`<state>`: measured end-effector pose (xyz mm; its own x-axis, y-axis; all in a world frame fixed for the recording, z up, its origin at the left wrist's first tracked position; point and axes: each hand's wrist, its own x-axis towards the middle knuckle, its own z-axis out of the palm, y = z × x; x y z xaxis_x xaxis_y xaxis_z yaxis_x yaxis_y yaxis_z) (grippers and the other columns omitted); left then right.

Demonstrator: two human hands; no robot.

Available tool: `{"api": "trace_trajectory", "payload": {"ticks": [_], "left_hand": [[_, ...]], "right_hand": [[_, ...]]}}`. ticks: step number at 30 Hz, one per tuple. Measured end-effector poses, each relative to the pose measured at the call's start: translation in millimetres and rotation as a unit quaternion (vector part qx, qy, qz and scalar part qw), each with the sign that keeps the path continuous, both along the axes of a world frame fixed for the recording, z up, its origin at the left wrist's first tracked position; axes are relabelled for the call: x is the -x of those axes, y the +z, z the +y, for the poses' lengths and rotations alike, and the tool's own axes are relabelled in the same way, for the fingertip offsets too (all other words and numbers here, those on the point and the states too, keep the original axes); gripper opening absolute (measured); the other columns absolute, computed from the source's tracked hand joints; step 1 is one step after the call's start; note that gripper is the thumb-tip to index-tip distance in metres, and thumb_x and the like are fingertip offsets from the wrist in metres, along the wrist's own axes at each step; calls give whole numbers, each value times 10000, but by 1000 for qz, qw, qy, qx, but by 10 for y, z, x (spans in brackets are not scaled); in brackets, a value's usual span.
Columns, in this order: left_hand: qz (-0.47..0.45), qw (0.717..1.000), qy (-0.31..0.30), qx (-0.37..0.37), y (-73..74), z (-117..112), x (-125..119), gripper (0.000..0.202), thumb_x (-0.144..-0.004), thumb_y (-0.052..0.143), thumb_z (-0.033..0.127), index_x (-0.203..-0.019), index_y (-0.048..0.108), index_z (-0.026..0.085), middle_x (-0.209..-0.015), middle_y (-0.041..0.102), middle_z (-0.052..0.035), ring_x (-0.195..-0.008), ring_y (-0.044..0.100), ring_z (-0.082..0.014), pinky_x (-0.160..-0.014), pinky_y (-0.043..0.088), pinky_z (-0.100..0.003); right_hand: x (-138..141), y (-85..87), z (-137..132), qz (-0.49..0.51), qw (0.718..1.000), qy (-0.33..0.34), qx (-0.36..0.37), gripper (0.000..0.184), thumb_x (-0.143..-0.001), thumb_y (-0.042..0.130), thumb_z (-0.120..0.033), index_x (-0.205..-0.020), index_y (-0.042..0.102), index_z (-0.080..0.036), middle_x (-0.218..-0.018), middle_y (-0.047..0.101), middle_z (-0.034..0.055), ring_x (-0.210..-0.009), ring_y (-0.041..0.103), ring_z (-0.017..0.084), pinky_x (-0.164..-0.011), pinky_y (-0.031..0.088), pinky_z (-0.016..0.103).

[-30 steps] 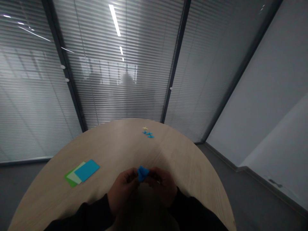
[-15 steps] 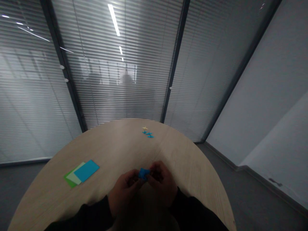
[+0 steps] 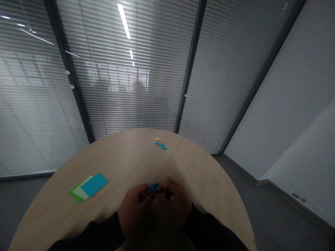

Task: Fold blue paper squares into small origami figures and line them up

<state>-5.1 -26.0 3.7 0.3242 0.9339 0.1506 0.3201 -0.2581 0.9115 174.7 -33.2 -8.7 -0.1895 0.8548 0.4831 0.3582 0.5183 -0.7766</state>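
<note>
My left hand point(image 3: 134, 205) and my right hand point(image 3: 174, 200) meet above the near edge of the round wooden table point(image 3: 136, 157). Between their fingertips, both hands pinch a small piece of folded blue paper point(image 3: 154, 187), and most of it is hidden by my fingers. Farther off lie several small blue folded paper shapes point(image 3: 161, 146) with a small yellow paper star point(image 3: 157, 138) beside them. To the left of my hands, a blue paper card point(image 3: 94, 184) overlaps a pale green sheet point(image 3: 83, 189) and a darker green sheet point(image 3: 75, 194).
The table's curved rim ends near the frosted glass wall with blinds point(image 3: 131, 97) at the far side. Grey floor point(image 3: 261, 209) surrounds the table. Dark sleeves come in from the bottom corners. A blurred figure point(image 3: 138, 84) shows behind the glass.
The blue paper now looks smaller and flatter between my fingers, with less of it showing. My fingers have shifted around it; the sheets and far shapes stay put.
</note>
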Motion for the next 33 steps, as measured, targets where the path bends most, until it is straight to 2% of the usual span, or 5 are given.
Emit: {"api": "trace_trajectory", "payload": {"ticks": [5,9,16,22,33], "left_hand": [[-22,1000,-15,-2,43,-10,-1,224,-809,591,342,-923,711,190,-851,743,-71,-773,643,-223,-707,474,-309],[-24,1000,-9,1,67,-1,4,252,-837,575,395,-856,727,194,-847,757,-68,-791,662,-233,-723,481,-316],[-24,1000,2,15,60,-6,-5,300,-836,585,444,-829,719,176,-795,738,-68,-768,656,-233,-704,480,-316],[-16,1000,7,15,30,2,1,313,-843,587,455,-809,708,170,-763,730,-64,-732,650,-226,-663,474,-306],[-3,1000,4,-23,45,-5,19,278,-888,526,370,-936,740,199,-914,770,-68,-851,683,-239,-775,499,-330]], "right_hand": [[11,-27,5,-6,1000,-23,-13,97,-814,619,-284,-829,665,-199,-839,578,20,-567,522,97,-522,437,227],[4,-57,13,2,1000,-23,-9,99,-819,613,-285,-843,649,-197,-914,619,39,-591,559,101,-530,455,228],[5,-7,-7,15,999,-49,13,109,-825,597,-297,-786,603,-195,-715,621,6,-592,572,129,-549,446,237],[27,-29,-14,24,996,-77,28,69,-764,624,-252,-756,586,-194,-683,616,6,-559,549,129,-526,432,239],[16,-37,6,33,997,-69,27,138,-764,655,-310,-826,637,-187,-674,622,5,-551,563,132,-521,443,238]]}}
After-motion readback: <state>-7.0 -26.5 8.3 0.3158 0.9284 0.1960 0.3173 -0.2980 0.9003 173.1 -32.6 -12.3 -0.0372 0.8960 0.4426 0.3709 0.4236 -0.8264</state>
